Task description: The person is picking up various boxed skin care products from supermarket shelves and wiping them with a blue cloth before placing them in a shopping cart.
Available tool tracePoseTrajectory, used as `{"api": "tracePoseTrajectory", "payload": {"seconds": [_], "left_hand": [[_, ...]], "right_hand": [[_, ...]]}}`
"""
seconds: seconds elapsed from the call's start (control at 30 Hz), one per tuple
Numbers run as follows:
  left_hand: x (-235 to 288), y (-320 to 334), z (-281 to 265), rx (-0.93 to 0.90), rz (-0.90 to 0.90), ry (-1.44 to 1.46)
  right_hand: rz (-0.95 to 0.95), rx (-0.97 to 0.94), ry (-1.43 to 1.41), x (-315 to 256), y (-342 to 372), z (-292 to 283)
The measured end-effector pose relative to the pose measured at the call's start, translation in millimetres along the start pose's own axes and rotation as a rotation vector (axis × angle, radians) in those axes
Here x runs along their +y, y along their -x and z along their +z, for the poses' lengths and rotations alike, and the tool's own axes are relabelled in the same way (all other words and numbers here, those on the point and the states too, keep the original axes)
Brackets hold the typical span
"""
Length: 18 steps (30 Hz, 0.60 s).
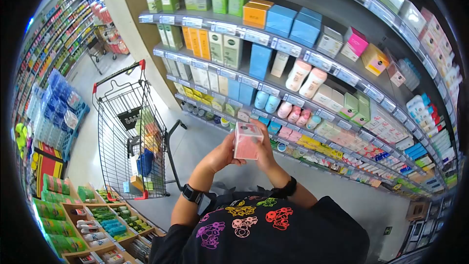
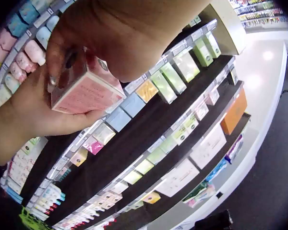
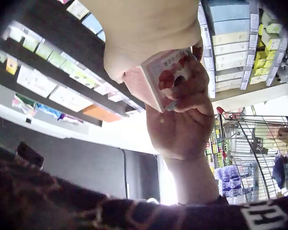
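A small pink-and-white carton [image 1: 247,142] is held between both hands, in front of the chest. My left hand [image 1: 223,152] grips it from the left, with fingers curled beneath its lower edge. On the opposite side, my right hand [image 1: 266,152] holds it with the fingers around its side. The left wrist view shows the carton [image 2: 89,91] with fine print on its pink face. In the right wrist view, the left hand's curled fingers lie across a side of the carton [image 3: 163,79] that bears a barcode and red pictures.
Shelves [image 1: 205,17] of boxed and bottled goods curve along the front and right. A wire shopping cart [image 1: 129,137] with several goods inside stands at the left. Behind it are wrapped blue bottle packs [image 1: 61,98]. A wooden display bin [image 1: 71,215] fills the lower left.
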<state>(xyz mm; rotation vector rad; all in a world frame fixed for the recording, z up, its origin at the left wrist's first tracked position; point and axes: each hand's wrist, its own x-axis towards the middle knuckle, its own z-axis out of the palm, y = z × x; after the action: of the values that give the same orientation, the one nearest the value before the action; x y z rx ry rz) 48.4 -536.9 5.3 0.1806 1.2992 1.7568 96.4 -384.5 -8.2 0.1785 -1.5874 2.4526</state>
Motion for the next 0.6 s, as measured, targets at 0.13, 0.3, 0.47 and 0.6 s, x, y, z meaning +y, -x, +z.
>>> {"api": "tracePoseTrajectory", "payload": {"seconds": [0.13,0.3,0.47,0.6], "left_hand": [[2.0,-3.7,45.7,0.101,0.025,-0.356],[5.3,-12.4,70.5,0.241,0.42,-0.962],[107.4,64.7,157.4,-0.008,1.074,-0.872],[118.6,109.4,241.0,-0.407,1.135,-0.251]], "right_hand": [[0.09,0.09,-0.401,-13.0,20.3,-30.9],[0.14,0.095,-0.737,-39.8,35.5,-57.2],[0.128,0.082,-0.761,-54.3,55.9,-77.7],[0.106,0.129,-0.815,-61.4,67.2,-86.0]]}}
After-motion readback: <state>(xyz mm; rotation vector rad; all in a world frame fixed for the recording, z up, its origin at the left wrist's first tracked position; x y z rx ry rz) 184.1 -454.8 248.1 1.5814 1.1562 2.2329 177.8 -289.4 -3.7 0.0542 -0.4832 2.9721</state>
